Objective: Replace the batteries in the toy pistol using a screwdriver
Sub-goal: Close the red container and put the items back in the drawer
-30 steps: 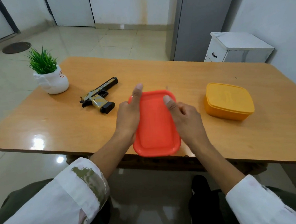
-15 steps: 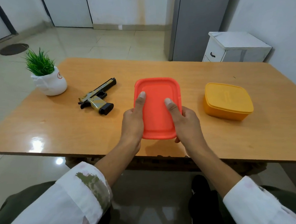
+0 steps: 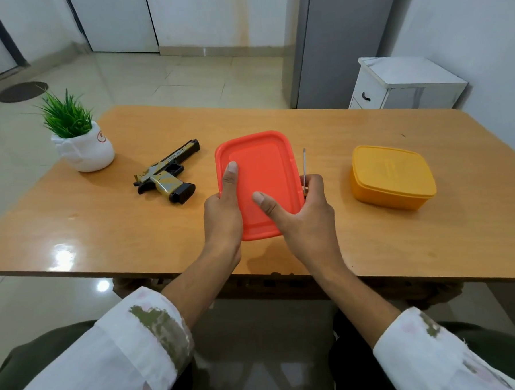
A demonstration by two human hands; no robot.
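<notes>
- The left grip (image 3: 223, 214) holds the left edge of a red lid (image 3: 261, 176) above the bench (image 3: 133, 231), with the thumb flat on top.
- The right grip (image 3: 308, 213) pinches the lid's right edge, its fingers curled around a thin screwdriver (image 3: 304, 162) whose shaft points away.
- The toy pistol (image 3: 167, 177) lies on the bench, left of the lid and apart from it.
- A yellow box (image 3: 391, 176) sits to the right and a potted plant (image 3: 82, 144) far left.

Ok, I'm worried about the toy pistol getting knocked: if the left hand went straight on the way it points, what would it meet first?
Probably nothing: the left hand, gripping the red container, points away across bare table; the toy pistol lies off to its left.
</notes>
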